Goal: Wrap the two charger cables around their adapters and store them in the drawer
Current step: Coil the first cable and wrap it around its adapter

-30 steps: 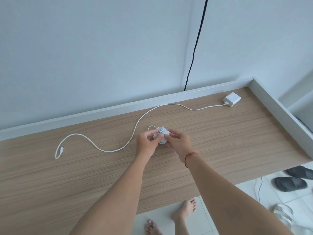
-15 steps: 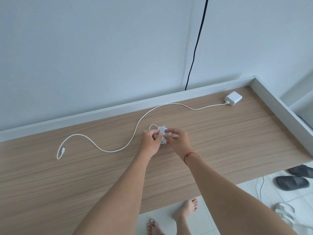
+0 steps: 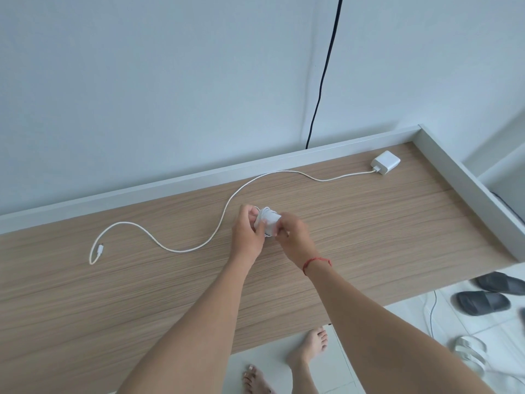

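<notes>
A light wooden counter (image 3: 113, 294) filled most of the view, with a raised white edge (image 3: 170, 184) along its far side. At the far left of it lay the small connector (image 3: 100, 248) of a loose white cable (image 3: 179, 250). This cable made a loop near the connector and then went in long curves to the right, over the far part of the counter. It passed just to the left of the hands and then behind them.

Near the middle of the counter the left hand (image 3: 245, 240) held the wrapped charger (image 3: 267, 223), a small white bundle of cable wound around its adapter. Its fingers (image 3: 250, 213) were curled over the far left side of the bundle. The right hand (image 3: 297, 237) gripped the same bundle from the right, with its fingers (image 3: 284, 220) bent closely around it. I could not tell whether the bundle touched the counter. A red string (image 3: 316, 261) was tied around the right wrist.

At the far right corner the loose cable ended in the second adapter (image 3: 385, 165), a white block that lay flat on the counter, well apart from the hands. Behind the counter a black wire (image 3: 324, 72) hung down the pale wall (image 3: 142, 81).

Below the near edge of the counter two bare feet (image 3: 308, 348) stood on the tiled floor (image 3: 403, 317). To the right of them were dark slippers (image 3: 483, 302) and a white sandal (image 3: 468, 354).
</notes>
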{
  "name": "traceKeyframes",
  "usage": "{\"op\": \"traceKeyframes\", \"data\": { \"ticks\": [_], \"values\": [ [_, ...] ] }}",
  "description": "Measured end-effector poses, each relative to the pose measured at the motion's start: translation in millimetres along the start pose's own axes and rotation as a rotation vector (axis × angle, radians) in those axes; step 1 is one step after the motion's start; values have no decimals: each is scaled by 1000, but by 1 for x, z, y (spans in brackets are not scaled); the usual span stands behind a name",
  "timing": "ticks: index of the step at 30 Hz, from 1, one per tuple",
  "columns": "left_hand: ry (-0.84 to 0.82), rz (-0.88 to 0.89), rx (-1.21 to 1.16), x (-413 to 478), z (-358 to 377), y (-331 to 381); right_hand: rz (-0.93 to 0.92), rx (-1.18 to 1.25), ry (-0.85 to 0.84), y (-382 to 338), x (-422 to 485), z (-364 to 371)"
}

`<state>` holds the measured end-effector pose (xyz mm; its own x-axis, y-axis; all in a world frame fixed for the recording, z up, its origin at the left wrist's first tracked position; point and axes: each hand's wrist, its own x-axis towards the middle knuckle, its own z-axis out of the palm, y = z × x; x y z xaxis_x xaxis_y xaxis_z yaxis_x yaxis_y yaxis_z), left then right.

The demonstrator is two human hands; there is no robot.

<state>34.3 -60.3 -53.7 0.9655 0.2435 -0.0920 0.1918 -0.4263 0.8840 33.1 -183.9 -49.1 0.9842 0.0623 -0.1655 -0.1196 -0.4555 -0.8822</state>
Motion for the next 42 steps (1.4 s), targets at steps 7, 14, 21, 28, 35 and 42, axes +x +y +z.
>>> {"op": "traceKeyframes", "data": {
  "ticks": [7,14,21,28,35,42],
  "values": [
    [-28,10,22,4,-3,-1,88,30,-49,4,-4,-7],
    [-118,69,84,0,-15,1,121,85,-23,4,-4,-7],
    [-173,181,194,-3,-11,1,99,152,-18,8,-6,-6],
    [-139,244,259,-8,-8,1,113,125,-54,9,-3,-13],
    [-121,294,307,-5,-3,9,31,-32,-143,7,1,-16],
    [-192,403,394,-2,-12,5,21,-179,-250,1,9,-16]
  ]
}}
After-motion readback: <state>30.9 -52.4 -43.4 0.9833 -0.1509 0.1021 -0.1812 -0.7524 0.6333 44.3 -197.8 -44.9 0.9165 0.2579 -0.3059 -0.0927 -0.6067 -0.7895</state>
